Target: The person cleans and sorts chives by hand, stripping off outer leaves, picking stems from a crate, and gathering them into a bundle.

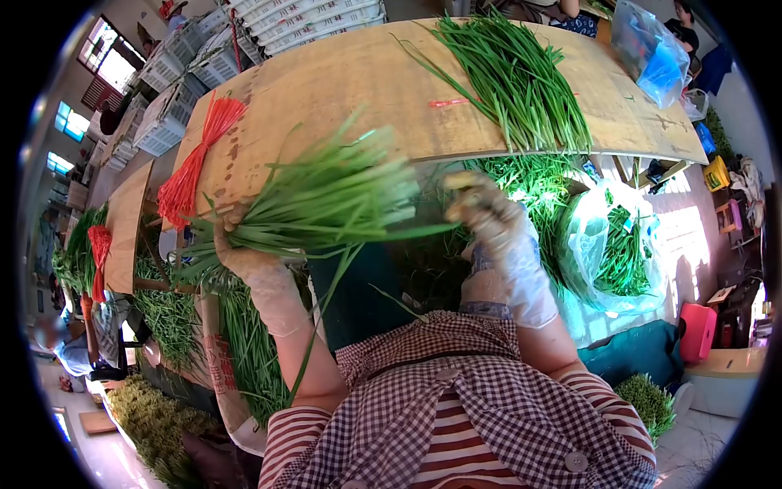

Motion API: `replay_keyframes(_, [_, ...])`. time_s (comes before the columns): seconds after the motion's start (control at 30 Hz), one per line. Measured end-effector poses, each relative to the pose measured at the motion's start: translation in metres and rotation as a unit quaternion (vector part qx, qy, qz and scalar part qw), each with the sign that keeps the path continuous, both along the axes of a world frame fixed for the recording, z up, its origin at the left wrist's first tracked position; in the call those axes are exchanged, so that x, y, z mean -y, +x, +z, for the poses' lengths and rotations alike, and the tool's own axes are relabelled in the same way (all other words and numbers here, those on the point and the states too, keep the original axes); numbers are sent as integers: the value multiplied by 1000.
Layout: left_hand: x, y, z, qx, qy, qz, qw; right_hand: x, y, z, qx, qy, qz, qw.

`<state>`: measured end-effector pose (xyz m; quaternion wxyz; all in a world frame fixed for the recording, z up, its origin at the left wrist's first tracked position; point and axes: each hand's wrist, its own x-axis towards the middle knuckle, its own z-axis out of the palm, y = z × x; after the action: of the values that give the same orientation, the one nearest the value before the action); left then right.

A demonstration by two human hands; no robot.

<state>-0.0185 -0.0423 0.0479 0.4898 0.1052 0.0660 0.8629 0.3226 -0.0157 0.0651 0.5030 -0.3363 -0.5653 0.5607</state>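
My left hand (238, 248), in a thin whitish glove, is closed around a bunch of long green garlic chives (334, 200) held over the near table edge. The bunch is blurred by motion, and a few loose leaves hang below it. Just right of the bunch, my right hand (489, 208) is raised in a soiled, translucent glove. Its fingers look curled but are smeared, and one leaf reaches toward them; whether they grip it I cannot tell. Another pile of chives (517, 81) lies on the wooden table (326, 98), with a red tie (450, 103) showing beside it.
A bundle of red ties (199, 163) hangs over the table's left edge. Below right stands a clear plastic bag (582, 261) with greens inside. More chives (252, 350) lie in a sack at lower left. White crates (314, 20) are stacked behind; other people sit farther off.
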Motion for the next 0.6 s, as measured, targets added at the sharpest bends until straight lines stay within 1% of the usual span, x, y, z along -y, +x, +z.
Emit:
replay_keyframes(0.03, [0,-8,-3,-13,-46,66,997,-11,11,-13,-68,-34,-46,996])
replay_keyframes(0.07, [0,-18,-7,-25,-92,131,987,-21,24,-20,-71,-4,-101,992])
replay_keyframes(0.1, [7,-33,-17,-4,30,-17,999,-34,34,-32,67,28,-191,979])
replay_keyframes(0.13, [8,-37,-19,-9,25,-10,1000,-40,36,-35,203,59,-277,937])
replay_keyframes(0.17, [8,-40,-23,-15,21,-4,1000,-40,35,-37,172,34,-207,963])
replay_keyframes(0.23, [7,-34,-21,-23,12,-2,1000,-30,13,-19,104,-17,-64,992])
replay_keyframes(0.27, [6,-23,-16,-26,8,-6,1000,-22,-2,-8,127,-64,-22,990])
replay_keyframes(0.3, [4,-12,-12,-29,4,-9,1000,-14,-16,1,125,-12,19,992])
replay_keyframes(0.33, [1,-3,-8,-19,17,-29,999,-12,-28,-5,137,-41,60,988])
replay_keyframes(0.4, [-4,9,-3,2,42,-66,997,-7,-47,-8,133,-113,75,982])
replay_keyframes(0.43, [-4,5,-4,-25,31,-53,998,-8,-46,-9,153,-78,58,983])
replay_keyframes(0.5, [-4,-19,-18,-36,1,-1,999,-11,-37,-13,196,-10,25,980])
replay_keyframes(0.53, [-3,-20,-14,-42,-15,24,999,-14,-31,-20,111,-37,4,993])
replay_keyframes(0.57, [-1,-20,-12,-10,-78,94,992,-17,-18,-19,148,-65,-35,986])
replay_keyframes(0.6, [2,-23,-13,-18,-74,82,994,-21,-6,-11,186,-92,-73,976])
